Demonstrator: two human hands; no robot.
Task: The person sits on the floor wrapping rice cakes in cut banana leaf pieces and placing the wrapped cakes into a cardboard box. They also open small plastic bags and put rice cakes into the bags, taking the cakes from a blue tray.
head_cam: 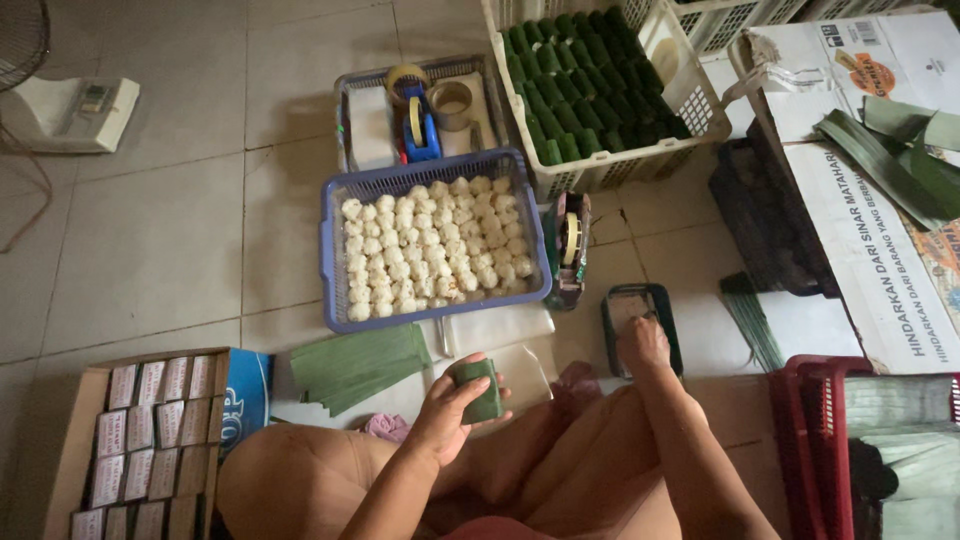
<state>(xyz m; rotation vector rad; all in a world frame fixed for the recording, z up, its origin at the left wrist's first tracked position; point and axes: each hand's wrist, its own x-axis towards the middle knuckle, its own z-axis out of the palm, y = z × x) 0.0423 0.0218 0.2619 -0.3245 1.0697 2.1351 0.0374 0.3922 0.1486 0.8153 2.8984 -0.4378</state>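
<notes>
My left hand (447,410) holds a small parcel wrapped in green leaf (478,388) above my knees. My right hand (645,345) rests fingers-down in a small dark tray (640,320) on the floor; what it touches there is hidden. In front of me stands a blue basket (335,250) filled with several small white rice balls (430,250). A stack of cut green leaf strips (355,365) lies left of my left hand, beside clear plastic sheets (500,335). A tape dispenser (568,245) stands right of the blue basket.
A white crate (690,95) of wrapped green parcels sits at the back. A grey basket (420,110) holds tape rolls. A cardboard box (140,440) of labels is at left, a red basket (820,440) at right, flattened cardboard (870,250) with leaves beyond it. A white scale (70,110) sits far left.
</notes>
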